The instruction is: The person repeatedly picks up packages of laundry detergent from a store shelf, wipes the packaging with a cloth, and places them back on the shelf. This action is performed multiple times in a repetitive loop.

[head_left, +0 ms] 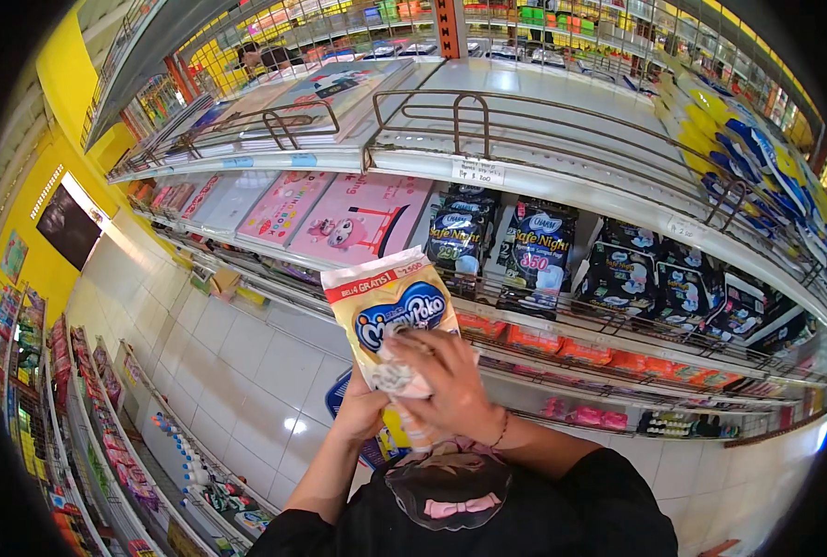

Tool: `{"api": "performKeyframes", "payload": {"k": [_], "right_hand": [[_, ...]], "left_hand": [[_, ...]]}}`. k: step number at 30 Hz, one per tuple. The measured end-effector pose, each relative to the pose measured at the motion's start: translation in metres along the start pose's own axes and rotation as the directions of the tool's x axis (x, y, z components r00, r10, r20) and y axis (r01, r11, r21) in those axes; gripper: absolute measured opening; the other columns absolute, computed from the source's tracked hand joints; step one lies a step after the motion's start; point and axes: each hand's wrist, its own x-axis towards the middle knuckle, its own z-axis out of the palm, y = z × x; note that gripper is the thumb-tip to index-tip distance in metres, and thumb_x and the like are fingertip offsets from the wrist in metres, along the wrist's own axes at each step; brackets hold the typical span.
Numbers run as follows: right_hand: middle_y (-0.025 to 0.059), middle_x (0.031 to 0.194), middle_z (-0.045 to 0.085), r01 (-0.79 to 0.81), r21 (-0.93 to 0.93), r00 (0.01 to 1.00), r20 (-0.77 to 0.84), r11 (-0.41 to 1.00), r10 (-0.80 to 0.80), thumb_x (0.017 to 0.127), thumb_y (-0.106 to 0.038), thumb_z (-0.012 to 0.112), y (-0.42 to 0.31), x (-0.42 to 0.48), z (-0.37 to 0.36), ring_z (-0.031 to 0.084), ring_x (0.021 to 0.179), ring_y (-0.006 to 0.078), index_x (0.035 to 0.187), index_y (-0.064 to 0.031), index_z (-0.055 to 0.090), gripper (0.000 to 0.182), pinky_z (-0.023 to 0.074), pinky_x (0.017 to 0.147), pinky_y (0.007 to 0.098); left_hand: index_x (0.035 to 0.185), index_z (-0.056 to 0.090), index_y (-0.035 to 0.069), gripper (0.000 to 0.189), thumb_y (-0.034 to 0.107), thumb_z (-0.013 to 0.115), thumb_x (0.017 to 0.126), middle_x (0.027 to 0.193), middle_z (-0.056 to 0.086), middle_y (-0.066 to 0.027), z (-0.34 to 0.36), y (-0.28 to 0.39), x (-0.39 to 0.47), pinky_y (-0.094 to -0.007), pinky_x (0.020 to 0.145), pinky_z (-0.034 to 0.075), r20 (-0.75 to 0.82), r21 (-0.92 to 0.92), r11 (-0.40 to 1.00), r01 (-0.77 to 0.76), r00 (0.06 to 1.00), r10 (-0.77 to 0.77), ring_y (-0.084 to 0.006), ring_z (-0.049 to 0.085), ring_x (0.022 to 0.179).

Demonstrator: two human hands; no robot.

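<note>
A yellow MamyPoko diaper pack (386, 280) is held upright in front of my chest, its printed face turned up toward me. My left hand (363, 412) grips its lower left side, thumb to the front. Across the front of the pack lies my right hand (449, 381), slightly blurred, with a crumpled pale cloth (401, 378) under its fingers against the wrapper. The cloth's lower end hangs toward my body. My right hand covers the pack's lower right part. Behind the pack, a blue basket edge (336, 393) shows partly.
Before me stands a metal shelf (559, 163) with wire rails. It bears black Charm pad packs (535, 244), pink drawing books (357, 216) and, at right, blue-and-yellow packs (754, 146). Another stocked shelf (121, 445) lies left, across the tiled floor (246, 362). A person (267, 56) is beyond the mesh.
</note>
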Motion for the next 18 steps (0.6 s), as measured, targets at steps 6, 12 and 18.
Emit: {"api": "performKeyframes", "payload": {"k": [6, 12, 18], "right_hand": [[0.0134, 0.1, 0.054, -0.35, 0.153, 0.908, -0.189, 0.924, 0.375, 0.064, -0.015, 0.069, 0.048, 0.003, 0.003, 0.051, 0.092, 0.03, 0.116, -0.0109, 0.05, 0.055, 0.0398, 0.079, 0.0399], [0.01, 0.111, 0.052, 0.011, -0.007, 0.989, 0.15, 1.0, -0.01, 0.058, -0.018, 0.073, -0.011, -0.02, 0.006, 0.049, 0.099, 0.0284, 0.116, -0.011, 0.052, 0.062, 0.0387, 0.085, 0.0406], [0.0112, 0.107, 0.052, -0.206, 0.039, 0.976, -0.065, 0.978, 0.209, 0.061, -0.017, 0.071, 0.04, -0.009, 0.002, 0.048, 0.094, 0.0317, 0.116, -0.0107, 0.05, 0.06, 0.0376, 0.083, 0.0401]], "left_hand": [[0.117, 0.044, 0.001, 0.037, 0.012, 0.052, 0.082, 0.106, 0.058, -0.0125, -0.038, -0.022, 0.004, -0.0362, 0.08, 0.05, 0.231, -0.343, 0.933, 0.105, 0.973, -0.025, -0.0256, 0.059, 0.094], [0.122, 0.045, 0.005, 0.048, 0.041, 0.039, 0.09, 0.117, 0.054, -0.0146, 0.011, 0.003, 0.021, -0.0424, 0.095, 0.039, -0.051, -0.535, 0.845, 0.001, 0.998, -0.033, -0.0289, 0.051, 0.108], [0.127, 0.04, 0.005, 0.053, 0.043, 0.038, 0.09, 0.127, 0.046, -0.0132, 0.009, 0.003, 0.014, -0.0434, 0.099, 0.033, -0.025, -0.576, 0.818, -0.017, 1.0, 0.003, -0.0296, 0.044, 0.116]]}}
